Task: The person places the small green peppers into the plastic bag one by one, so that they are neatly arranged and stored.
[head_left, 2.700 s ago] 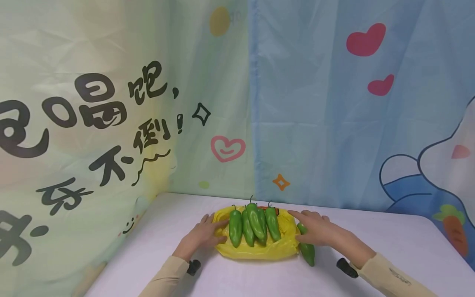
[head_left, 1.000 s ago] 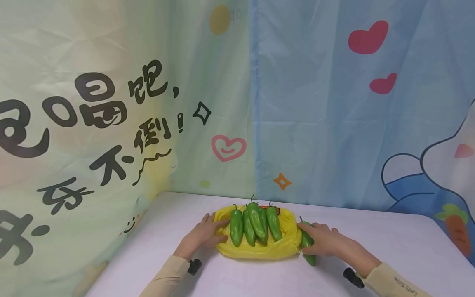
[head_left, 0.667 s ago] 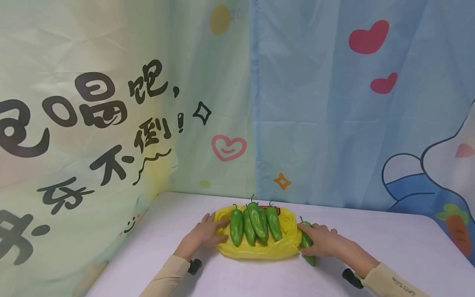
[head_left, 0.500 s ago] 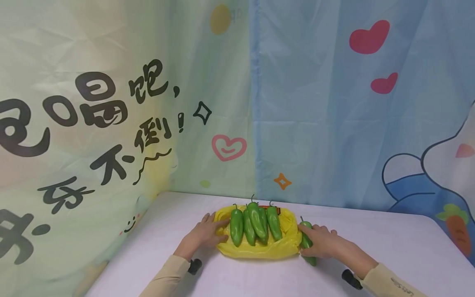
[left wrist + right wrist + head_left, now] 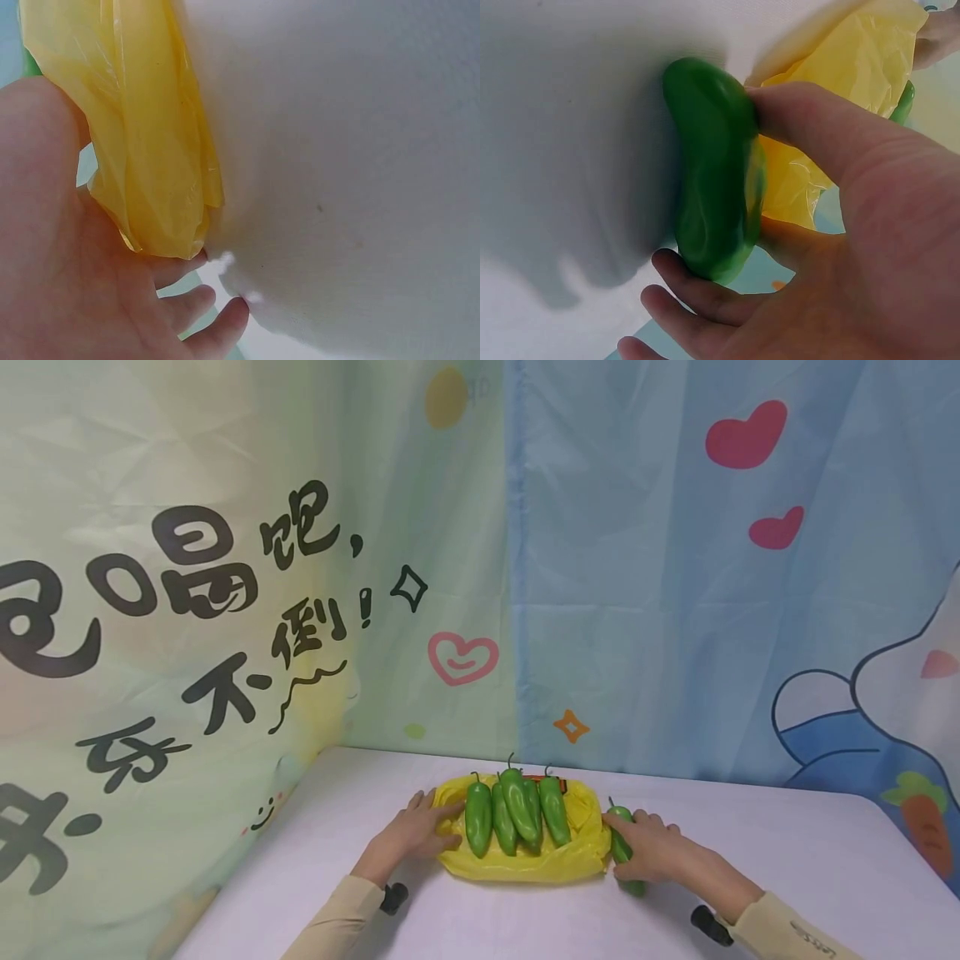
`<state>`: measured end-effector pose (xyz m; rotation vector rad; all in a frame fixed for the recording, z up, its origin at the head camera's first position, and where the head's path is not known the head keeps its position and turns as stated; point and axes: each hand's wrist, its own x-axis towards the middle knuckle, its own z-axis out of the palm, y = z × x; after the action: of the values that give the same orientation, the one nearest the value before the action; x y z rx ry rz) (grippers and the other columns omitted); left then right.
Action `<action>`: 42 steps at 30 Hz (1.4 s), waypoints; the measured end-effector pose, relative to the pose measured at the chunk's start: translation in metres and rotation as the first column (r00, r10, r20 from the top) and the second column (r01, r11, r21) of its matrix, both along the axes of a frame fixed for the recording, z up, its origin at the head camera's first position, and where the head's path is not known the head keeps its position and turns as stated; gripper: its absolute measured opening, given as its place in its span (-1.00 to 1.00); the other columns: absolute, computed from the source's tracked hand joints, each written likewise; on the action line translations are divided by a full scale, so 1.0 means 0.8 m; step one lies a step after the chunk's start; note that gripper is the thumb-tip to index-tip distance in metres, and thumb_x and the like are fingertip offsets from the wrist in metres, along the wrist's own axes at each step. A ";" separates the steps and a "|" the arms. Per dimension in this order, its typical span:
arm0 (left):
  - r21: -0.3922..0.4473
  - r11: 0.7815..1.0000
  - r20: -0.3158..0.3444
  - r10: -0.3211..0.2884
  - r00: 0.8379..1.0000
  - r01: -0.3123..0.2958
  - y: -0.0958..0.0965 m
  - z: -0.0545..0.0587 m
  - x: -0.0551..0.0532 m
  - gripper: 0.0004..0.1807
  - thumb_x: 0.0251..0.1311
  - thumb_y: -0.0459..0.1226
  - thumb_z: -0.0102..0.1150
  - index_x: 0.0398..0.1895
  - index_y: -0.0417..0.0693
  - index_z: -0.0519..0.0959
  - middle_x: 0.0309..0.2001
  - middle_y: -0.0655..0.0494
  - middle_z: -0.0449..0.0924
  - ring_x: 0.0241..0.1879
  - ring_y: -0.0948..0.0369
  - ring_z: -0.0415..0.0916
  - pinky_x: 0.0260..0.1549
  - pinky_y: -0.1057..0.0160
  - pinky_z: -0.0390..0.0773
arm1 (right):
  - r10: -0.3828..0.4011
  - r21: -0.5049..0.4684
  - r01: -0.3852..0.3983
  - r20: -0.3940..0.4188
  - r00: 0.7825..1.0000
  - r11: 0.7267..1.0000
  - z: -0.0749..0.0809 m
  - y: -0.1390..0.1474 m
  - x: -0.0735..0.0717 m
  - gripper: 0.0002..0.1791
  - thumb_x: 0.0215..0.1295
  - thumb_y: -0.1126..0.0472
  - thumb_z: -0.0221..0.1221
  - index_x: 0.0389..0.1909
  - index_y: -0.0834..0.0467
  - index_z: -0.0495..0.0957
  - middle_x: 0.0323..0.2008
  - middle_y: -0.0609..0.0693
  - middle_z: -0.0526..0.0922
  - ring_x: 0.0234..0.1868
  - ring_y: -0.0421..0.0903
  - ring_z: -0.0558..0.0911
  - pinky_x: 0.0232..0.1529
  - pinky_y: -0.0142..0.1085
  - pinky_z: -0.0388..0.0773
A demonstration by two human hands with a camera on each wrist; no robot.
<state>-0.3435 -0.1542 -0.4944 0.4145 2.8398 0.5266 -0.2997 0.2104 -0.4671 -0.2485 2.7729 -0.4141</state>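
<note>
A yellow plastic bag (image 5: 525,870) lies spread on the table, with several green peppers (image 5: 478,820) side by side on it. At its left edge my left hand (image 5: 411,833) holds the crumpled plastic, thumb on the inner side and fingers outside; the bag's folds (image 5: 154,150) lie between them in the left wrist view. To the right of the bag, my right hand (image 5: 654,850) grips a single green pepper (image 5: 712,165) between thumb and fingers. In the head view that pepper's middle is partly covered by the hand, and its stem points away from me.
The pale tabletop (image 5: 465,927) runs back to a printed cloth backdrop (image 5: 600,610). A small red and black patch (image 5: 558,785) shows at the bag's back edge. A black wrist camera (image 5: 711,925) sits below the right wrist.
My right hand has shifted from the bag's right edge onto the lone pepper and taken hold of it. The pepper's lower end has swung slightly right. My left hand stays put.
</note>
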 end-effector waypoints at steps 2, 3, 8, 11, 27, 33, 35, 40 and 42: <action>-0.002 1.000 0.001 -0.001 1.000 0.001 0.000 0.000 0.000 -0.37 0.31 0.02 0.16 0.45 0.24 0.39 0.56 -0.31 0.04 0.56 -0.32 -0.11 0.46 -0.39 0.06 | 0.001 0.000 -0.001 -0.002 1.000 1.000 0.001 0.000 0.000 -0.11 0.07 0.03 0.44 0.43 0.15 0.33 0.23 0.45 0.38 0.06 0.23 0.46 0.09 0.32 0.41; -0.003 1.000 0.001 0.000 1.000 0.000 0.000 0.000 0.000 -0.37 0.31 0.02 0.17 0.45 0.24 0.39 0.56 -0.30 0.04 0.56 -0.32 -0.12 0.46 -0.38 0.05 | -0.001 0.001 0.001 -0.003 1.000 1.000 0.001 0.001 0.001 -0.11 0.06 0.03 0.44 0.43 0.15 0.33 0.21 0.43 0.39 0.02 0.19 0.45 0.07 0.28 0.42; -0.004 1.000 -0.002 -0.003 1.000 0.003 0.001 -0.001 0.000 -0.37 0.30 0.02 0.17 0.44 0.23 0.40 0.56 -0.31 0.04 0.55 -0.32 -0.11 0.45 -0.39 0.06 | 0.004 0.002 -0.004 -0.012 1.000 1.000 0.002 0.001 0.001 -0.10 0.05 0.04 0.45 0.43 0.15 0.33 0.21 0.42 0.40 0.04 0.19 0.46 0.09 0.31 0.41; -0.005 1.000 0.000 -0.004 1.000 0.004 0.001 -0.001 0.000 -0.38 0.31 0.02 0.17 0.45 0.23 0.39 0.56 -0.31 0.04 0.56 -0.32 -0.11 0.46 -0.39 0.06 | 0.010 0.000 -0.010 -0.013 1.000 1.000 0.003 0.002 0.002 -0.11 0.06 0.03 0.45 0.42 0.15 0.33 0.22 0.45 0.39 0.07 0.24 0.47 0.11 0.35 0.39; -0.012 1.000 0.003 0.010 1.000 -0.010 -0.001 -0.004 -0.003 -0.37 0.30 0.04 0.15 0.46 0.26 0.38 0.57 -0.30 0.02 0.56 -0.31 -0.13 0.46 -0.39 0.05 | 0.013 0.022 -0.012 -0.031 0.999 1.000 0.006 0.005 -0.001 -0.11 0.04 0.02 0.46 0.41 0.12 0.35 0.20 0.42 0.42 0.07 0.22 0.48 0.07 0.32 0.44; -0.011 1.000 0.003 0.010 1.000 -0.010 0.000 -0.001 -0.001 -0.37 0.31 0.03 0.16 0.46 0.26 0.38 0.57 -0.30 0.02 0.56 -0.31 -0.13 0.46 -0.38 0.05 | 0.015 0.026 -0.014 -0.030 0.999 1.000 0.006 0.006 -0.001 -0.12 0.04 0.02 0.46 0.41 0.11 0.36 0.20 0.45 0.42 0.06 0.23 0.49 0.06 0.33 0.45; -0.011 1.000 0.002 0.011 1.000 -0.011 0.001 0.000 0.000 -0.37 0.30 0.03 0.17 0.45 0.26 0.38 0.57 -0.30 0.02 0.56 -0.31 -0.13 0.46 -0.38 0.05 | 0.015 0.028 -0.015 -0.032 0.999 1.000 0.007 0.006 -0.001 -0.12 0.04 0.01 0.46 0.41 0.10 0.36 0.19 0.44 0.43 0.03 0.22 0.49 0.06 0.32 0.45; -0.009 1.000 0.001 0.009 1.000 -0.009 0.001 0.000 0.000 -0.37 0.30 0.03 0.17 0.45 0.26 0.39 0.56 -0.30 0.03 0.56 -0.31 -0.12 0.46 -0.38 0.05 | 0.029 0.029 -0.027 -0.044 0.999 0.999 0.010 0.008 0.001 -0.12 0.05 0.01 0.46 0.42 0.10 0.35 0.15 0.43 0.44 -0.01 0.19 0.48 0.02 0.30 0.46; -0.009 1.000 0.003 0.009 1.000 -0.009 0.001 0.000 0.000 -0.37 0.30 0.03 0.17 0.45 0.26 0.39 0.56 -0.30 0.03 0.56 -0.30 -0.12 0.46 -0.38 0.05 | 0.030 0.028 -0.028 -0.050 0.998 0.999 0.012 0.007 0.001 -0.11 0.05 0.02 0.46 0.42 0.10 0.34 0.14 0.42 0.44 -0.03 0.18 0.48 0.01 0.28 0.46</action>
<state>-0.3433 -0.1535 -0.4943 0.3990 2.8413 0.5160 -0.2990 0.2164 -0.4578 -0.2967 2.8189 -0.3677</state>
